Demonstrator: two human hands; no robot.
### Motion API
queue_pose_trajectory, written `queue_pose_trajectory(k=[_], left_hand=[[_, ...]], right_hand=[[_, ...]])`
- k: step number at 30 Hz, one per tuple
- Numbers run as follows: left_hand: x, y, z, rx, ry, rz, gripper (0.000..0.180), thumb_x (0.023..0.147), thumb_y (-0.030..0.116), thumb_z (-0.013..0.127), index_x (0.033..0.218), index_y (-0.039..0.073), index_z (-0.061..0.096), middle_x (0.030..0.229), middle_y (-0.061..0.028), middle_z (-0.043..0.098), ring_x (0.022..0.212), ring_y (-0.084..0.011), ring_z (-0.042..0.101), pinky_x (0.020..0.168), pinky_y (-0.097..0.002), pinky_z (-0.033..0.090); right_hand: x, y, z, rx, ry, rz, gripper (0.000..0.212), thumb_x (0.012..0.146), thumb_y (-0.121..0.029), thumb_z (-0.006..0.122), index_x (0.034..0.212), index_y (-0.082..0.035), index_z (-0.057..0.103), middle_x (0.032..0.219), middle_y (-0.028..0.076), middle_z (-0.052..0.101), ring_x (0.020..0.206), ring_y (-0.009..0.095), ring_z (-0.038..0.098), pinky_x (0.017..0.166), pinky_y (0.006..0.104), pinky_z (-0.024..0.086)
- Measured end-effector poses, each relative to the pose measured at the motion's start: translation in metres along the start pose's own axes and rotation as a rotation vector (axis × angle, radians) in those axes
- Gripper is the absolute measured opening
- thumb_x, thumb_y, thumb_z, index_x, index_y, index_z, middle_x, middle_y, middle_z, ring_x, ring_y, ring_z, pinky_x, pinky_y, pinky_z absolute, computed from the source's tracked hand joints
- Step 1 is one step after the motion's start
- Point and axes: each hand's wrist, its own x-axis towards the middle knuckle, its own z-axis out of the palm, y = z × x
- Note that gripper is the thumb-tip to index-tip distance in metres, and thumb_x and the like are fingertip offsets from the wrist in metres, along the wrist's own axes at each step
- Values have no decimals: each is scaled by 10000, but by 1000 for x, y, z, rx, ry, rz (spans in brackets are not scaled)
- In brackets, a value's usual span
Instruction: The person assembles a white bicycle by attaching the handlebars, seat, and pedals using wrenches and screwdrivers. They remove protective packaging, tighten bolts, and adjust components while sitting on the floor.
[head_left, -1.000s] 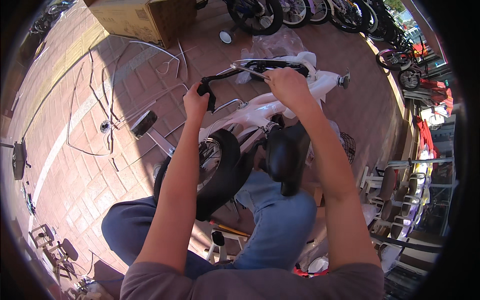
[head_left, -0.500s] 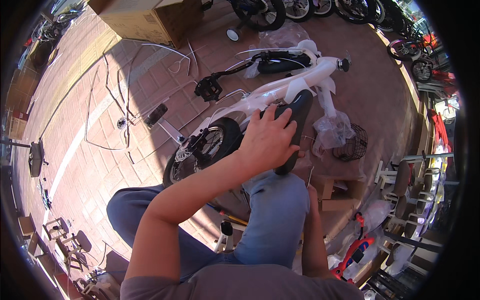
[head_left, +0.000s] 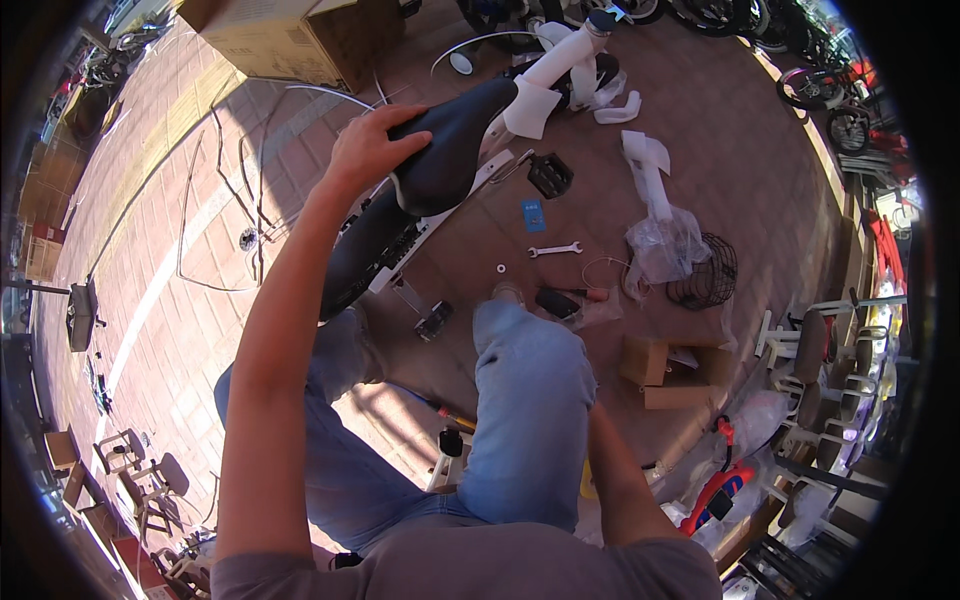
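Plainly, the left hand (head_left: pixel 373 150) clasps the black saddle (head_left: pixel 462 150) to its right, the other hand hidden.

Smooth black saddle (head_left: pixel 460 145), soft sheen; glossy white-painted bicycle frame (head_left: pixel 558 60); silver metal wrench (head_left: pixel 555 250); crumpled, shiny clear plastic wrap (head_left: pixel 662 248); small matt brown cardboard box (head_left: pixel 685 398); matt reddish brick paving (head_left: pixel 240 350); blue denim trousers (head_left: pixel 530 375).

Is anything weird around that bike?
Yes: the black wire basket rests on the ground, though baskets usually hang on bikes. A wrench lies loose near the bike too, where someone could step on it.
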Motion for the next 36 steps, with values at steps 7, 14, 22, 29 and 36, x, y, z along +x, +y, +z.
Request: queue_pose_trajectory(k=[7, 14, 22, 29, 36], left_hand=[[-19, 16, 10, 88, 47, 21, 446, 755, 426, 619, 1123, 178, 649, 1128, -36, 620, 973, -278, 609, 829, -371, 476], [-27, 58, 27, 143, 113, 25, 402, 728, 337, 656, 1083, 147, 656, 1137, -49, 613, 949, -306, 602, 808, -398, 489], [-46, 113, 60, 132, 41, 50, 440, 705, 306, 688, 1086, 99, 613, 1142, -61, 556, 900, -304, 561, 670, -396, 522], [-61, 127, 72, 136, 84, 57, 454, 686, 296, 699, 1083, 93, 614, 1181, -105, 534, 971, -332, 532, 621, -389, 523], [-58, 118, 63, 86, 94, 19, 428, 669, 288, 708, 1052, 110, 637, 1131, -65, 568, 948, -307, 556, 638, -387, 524]], right_hand=[[96, -202, -171, -116, 456, -438, 772, 672, -142, 739, 1345, -91, 364, 1380, 142, 368, 1246, 351, 372, 912, 522, 408], [209, -232, -208, -219, 498, -285, 849, 696, -197, 737, 1392, -76, 267, 1434, 156, 276, 1300, 347, 314, 994, 511, 356], [217, -210, -177, 79, 432, -248, 777, 730, -214, 698, 1372, -38, 298, 1395, 192, 308, 1261, 355, 354, 1003, 451, 363], [207, -211, -146, 177, 335, -329, 704, 723, -234, 694, 1323, -47, 376, 1308, 202, 395, 1189, 354, 423, 964, 437, 394], [201, -210, -117, 235, 213, -391, 637, 716, -253, 689, 1275, -56, 453, 1220, 212, 482, 1117, 354, 492, 925, 422, 425]])
